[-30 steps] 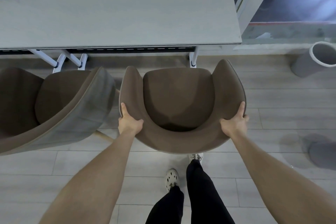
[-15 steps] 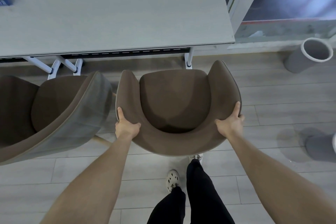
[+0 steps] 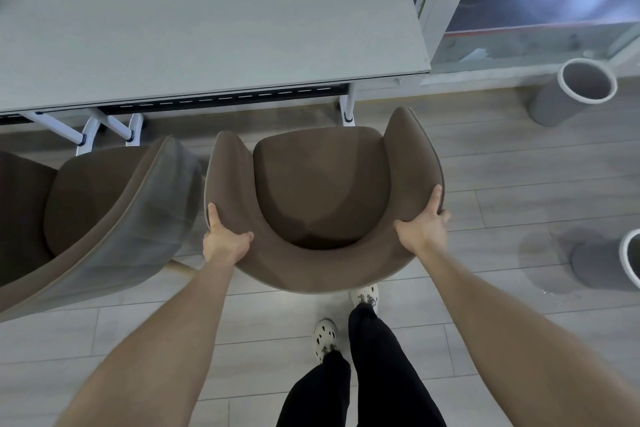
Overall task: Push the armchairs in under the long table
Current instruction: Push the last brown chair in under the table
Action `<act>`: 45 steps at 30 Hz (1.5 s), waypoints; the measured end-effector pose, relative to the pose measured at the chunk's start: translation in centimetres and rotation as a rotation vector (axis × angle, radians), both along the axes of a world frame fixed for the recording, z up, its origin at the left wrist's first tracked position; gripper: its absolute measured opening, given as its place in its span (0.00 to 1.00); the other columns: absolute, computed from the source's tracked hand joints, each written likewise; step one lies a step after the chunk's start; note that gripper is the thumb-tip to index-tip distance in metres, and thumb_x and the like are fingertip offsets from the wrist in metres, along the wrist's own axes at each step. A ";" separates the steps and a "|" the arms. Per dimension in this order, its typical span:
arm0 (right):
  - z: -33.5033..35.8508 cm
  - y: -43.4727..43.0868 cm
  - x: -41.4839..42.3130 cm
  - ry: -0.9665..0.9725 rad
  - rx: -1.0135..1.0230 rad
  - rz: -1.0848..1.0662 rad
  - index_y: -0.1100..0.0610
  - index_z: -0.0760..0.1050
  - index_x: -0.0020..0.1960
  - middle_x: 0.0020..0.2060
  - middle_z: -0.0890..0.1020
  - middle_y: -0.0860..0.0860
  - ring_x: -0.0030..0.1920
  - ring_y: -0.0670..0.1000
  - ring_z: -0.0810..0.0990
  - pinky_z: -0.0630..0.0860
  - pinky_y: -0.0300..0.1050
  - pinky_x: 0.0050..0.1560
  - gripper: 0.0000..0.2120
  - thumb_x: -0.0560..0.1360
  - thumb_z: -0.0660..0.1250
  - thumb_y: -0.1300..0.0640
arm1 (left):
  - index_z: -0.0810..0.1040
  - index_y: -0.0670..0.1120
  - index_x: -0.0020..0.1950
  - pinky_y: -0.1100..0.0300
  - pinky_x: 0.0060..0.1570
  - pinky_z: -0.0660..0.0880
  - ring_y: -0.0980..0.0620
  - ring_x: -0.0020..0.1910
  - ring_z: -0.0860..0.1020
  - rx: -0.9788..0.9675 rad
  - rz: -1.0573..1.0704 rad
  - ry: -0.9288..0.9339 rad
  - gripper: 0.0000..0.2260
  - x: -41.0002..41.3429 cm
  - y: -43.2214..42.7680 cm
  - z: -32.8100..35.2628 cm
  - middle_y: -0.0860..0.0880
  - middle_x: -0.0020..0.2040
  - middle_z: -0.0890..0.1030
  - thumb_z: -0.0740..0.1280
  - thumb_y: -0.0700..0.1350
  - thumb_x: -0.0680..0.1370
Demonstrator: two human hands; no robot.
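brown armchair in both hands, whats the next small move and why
Probably ease the brown armchair forward, angling slightly left. The left hand and right hand grip its back rim, its whole seat sits short of the long table, and a white table leg stands just ahead of the seat's right front. The neighbouring armchair on the left leaves little room.
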State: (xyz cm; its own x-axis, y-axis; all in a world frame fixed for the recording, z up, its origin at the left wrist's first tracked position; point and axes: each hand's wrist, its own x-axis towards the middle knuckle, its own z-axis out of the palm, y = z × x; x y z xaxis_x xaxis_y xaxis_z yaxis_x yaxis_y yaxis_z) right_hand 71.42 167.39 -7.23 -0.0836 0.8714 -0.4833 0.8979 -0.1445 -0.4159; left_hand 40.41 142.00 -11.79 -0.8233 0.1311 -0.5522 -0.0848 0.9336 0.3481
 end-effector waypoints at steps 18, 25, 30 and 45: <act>1.4 -1.3 -5.7 -0.351 0.135 0.652 0.58 0.60 0.81 0.80 0.63 0.62 0.83 0.64 0.56 0.57 0.73 0.77 0.34 0.82 0.63 0.41 | 0.55 0.56 0.86 0.49 0.59 0.77 0.36 0.71 0.76 -0.024 -0.220 -0.002 0.39 -2.1 -2.3 3.6 0.42 0.77 0.74 0.66 0.66 0.80; 3.4 -10.4 -16.8 -0.090 0.063 0.886 0.57 0.63 0.81 0.72 0.74 0.58 0.70 0.61 0.76 0.74 0.61 0.69 0.31 0.85 0.59 0.39 | 0.72 0.52 0.78 0.48 0.71 0.73 0.42 0.74 0.74 -0.118 -0.485 0.049 0.26 -6.9 -9.2 5.5 0.45 0.74 0.76 0.68 0.59 0.82; 2.6 -18.0 -22.5 -0.103 -0.024 0.925 0.57 0.62 0.82 0.73 0.74 0.58 0.69 0.61 0.76 0.77 0.59 0.67 0.40 0.81 0.57 0.29 | 0.73 0.54 0.76 0.48 0.61 0.78 0.43 0.65 0.79 -0.143 -0.664 0.264 0.22 -12.1 -16.1 6.0 0.49 0.71 0.76 0.68 0.51 0.81; 1.1 -25.5 -27.4 -0.466 0.069 0.774 0.62 0.49 0.85 0.76 0.69 0.60 0.72 0.63 0.74 0.74 0.61 0.70 0.44 0.82 0.69 0.47 | 0.45 0.58 0.87 0.45 0.62 0.75 0.42 0.69 0.76 -0.328 -0.883 0.411 0.44 -20.1 -25.1 3.6 0.50 0.80 0.68 0.68 0.45 0.79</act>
